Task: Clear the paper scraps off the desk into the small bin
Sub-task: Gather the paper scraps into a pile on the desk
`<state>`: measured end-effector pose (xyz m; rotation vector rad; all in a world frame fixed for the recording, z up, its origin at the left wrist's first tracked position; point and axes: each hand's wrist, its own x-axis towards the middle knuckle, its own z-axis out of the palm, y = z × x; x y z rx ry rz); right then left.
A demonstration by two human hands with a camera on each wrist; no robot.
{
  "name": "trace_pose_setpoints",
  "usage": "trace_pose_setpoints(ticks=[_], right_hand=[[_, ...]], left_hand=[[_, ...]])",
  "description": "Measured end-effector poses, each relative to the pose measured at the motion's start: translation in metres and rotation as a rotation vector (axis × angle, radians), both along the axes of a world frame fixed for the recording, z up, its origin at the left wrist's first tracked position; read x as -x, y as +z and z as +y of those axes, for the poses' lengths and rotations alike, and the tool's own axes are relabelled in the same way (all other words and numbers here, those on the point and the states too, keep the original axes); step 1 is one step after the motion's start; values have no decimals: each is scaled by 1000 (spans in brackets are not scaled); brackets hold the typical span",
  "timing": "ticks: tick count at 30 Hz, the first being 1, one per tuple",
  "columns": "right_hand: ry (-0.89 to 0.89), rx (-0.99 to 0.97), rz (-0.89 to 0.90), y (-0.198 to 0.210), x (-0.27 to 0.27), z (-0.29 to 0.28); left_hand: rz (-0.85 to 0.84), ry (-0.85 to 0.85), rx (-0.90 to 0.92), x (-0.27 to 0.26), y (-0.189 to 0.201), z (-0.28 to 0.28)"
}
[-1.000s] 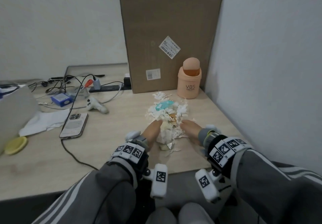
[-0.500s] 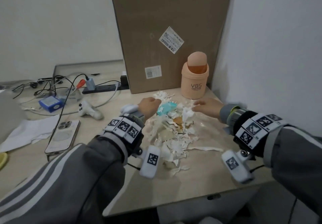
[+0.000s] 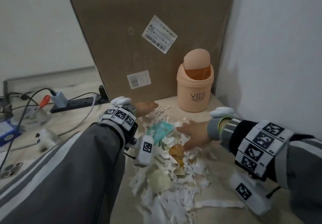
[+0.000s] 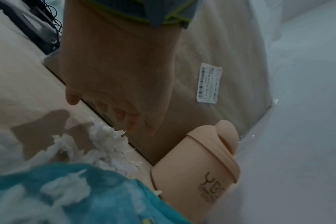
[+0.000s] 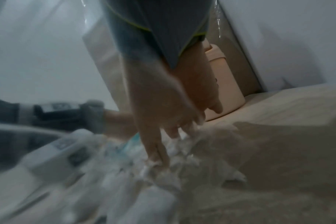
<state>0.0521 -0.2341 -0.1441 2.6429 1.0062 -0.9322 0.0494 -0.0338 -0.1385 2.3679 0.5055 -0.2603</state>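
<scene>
Paper scraps piled centre-frame on the bench, long axis toward the viewer. Small bin upper right, beyond the pile. Right hand nearer the bin, fingers spread flat on scraps; left hand loosely open, holding nothing.

The heap of torn white paper scraps lies on the pale wooden bench, in front of the small peach plastic swing-lid bin; behind both stands the tall brown cardboard box, and the black power strip lies left of it
</scene>
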Motion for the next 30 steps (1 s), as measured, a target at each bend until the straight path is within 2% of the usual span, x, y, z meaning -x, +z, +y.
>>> trace_pose_setpoints(ticks=[3,7,14,18,21,23,28,30], right_hand=[[31,21,-12,-2,-3,-2],[37,10,-31,-5,-1,-4],[-30,-189,-25,-10,6,-10],[-105,-298,0,-6,9,-19],[-186,-478,-41,6,13,-31],[-259,-528,-61,11,18,-40],[-293,-316,7,3,41,-54],[-296,-310,31,-3,49,-54]], left_hand=[[-26,28,52,-16,-11,5],[78,33,104,-21,-20,1],[119,-99,80,16,-15,-17],[-17,-167,40,37,-12,-24],[-221,-77,83,57,-9,-22],[-283,0,124,73,-7,-19],[-177,101,146,115,-9,-18],[-95,96,223,126,-17,-23]])
